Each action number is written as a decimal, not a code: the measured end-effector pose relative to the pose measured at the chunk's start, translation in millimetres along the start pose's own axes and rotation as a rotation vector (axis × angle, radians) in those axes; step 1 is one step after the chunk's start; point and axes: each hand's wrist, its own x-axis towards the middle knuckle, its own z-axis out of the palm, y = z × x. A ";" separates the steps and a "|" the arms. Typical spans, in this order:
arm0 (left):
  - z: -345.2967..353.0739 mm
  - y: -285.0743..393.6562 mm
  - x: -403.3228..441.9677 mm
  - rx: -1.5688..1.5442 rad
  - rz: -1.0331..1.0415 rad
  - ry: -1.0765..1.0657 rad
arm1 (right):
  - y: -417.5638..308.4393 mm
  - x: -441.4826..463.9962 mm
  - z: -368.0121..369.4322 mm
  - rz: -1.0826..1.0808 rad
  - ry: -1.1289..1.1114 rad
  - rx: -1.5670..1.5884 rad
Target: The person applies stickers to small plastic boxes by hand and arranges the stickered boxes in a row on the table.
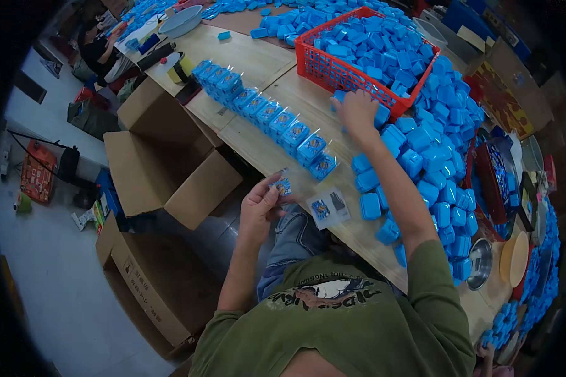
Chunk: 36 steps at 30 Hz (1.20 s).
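My left hand (261,204) is near the table's front edge, thumb and fingers closed on a small clear plastic bag (284,186) with a blue printed picture. On the table beside it lies another clear bag or sheet (328,209) with a similar picture and a dark patch. My right hand (357,113) is stretched forward to the near corner of the red basket, fingers bent around a small blue plastic box (339,96); part of the grip is hidden. Loose blue boxes (421,154) are heaped next to my right forearm.
A red plastic basket (324,65) full of blue boxes stands at the back. A row of bagged blue boxes (283,122) runs across the table. Open cardboard cartons (141,166) are at the left. A metal bowl (480,264) sits at right. Another person (99,53) is at far left.
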 end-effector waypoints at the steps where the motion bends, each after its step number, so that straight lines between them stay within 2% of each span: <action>1: -2.2 1.6 -1.6 0.018 0.013 0.021 | -2.3 13.0 12.5 -0.007 0.006 0.000; 3: -7.3 4.8 -1.6 0.031 0.033 0.046 | -5.0 34.4 37.4 0.007 -0.052 -0.207; 6: -16.2 9.2 -2.1 0.002 0.065 0.075 | -10.0 50.3 68.6 0.047 -0.097 -0.290; 9: -23.2 11.2 -1.3 -0.010 0.069 0.129 | -16.5 49.0 69.2 -0.006 -0.123 -0.205; 13: -26.7 11.8 5.5 -0.016 0.064 0.071 | -21.4 42.1 70.4 -0.137 -0.163 -0.097; 16: -23.5 9.6 6.3 -0.015 0.047 0.064 | -21.7 40.2 65.2 -0.128 -0.208 0.035; 18: -20.3 9.9 6.5 -0.011 0.037 0.071 | -17.1 31.0 41.9 -0.129 -0.058 0.216; 19: -17.4 10.2 6.1 -0.030 0.029 0.048 | -14.5 24.0 27.0 -0.123 -0.058 0.214; 21: -10.6 8.1 6.4 -0.048 0.014 0.012 | -6.9 5.8 -7.5 -0.274 0.156 0.657; 22: -6.6 6.9 7.3 -0.064 0.001 -0.022 | -4.2 -7.8 -29.2 -0.265 0.163 0.651; 24: 3.0 5.6 7.8 -0.076 -0.019 -0.070 | 0.9 -45.2 -69.2 -0.317 0.007 0.954; 25: 9.3 6.3 7.4 -0.097 -0.033 -0.093 | 6.0 -65.3 -81.0 -0.305 0.016 0.948; 27: 18.4 3.9 7.8 -0.114 -0.056 -0.131 | 17.6 -102.7 -97.9 -0.276 -0.163 1.120; 31: 32.7 -4.6 4.3 -0.153 -0.118 -0.182 | 40.1 -151.1 -101.7 -0.186 -0.222 1.302; 36: 51.8 -9.1 -5.4 -0.104 -0.145 -0.215 | 59.0 -179.9 -104.1 -0.210 -0.187 1.243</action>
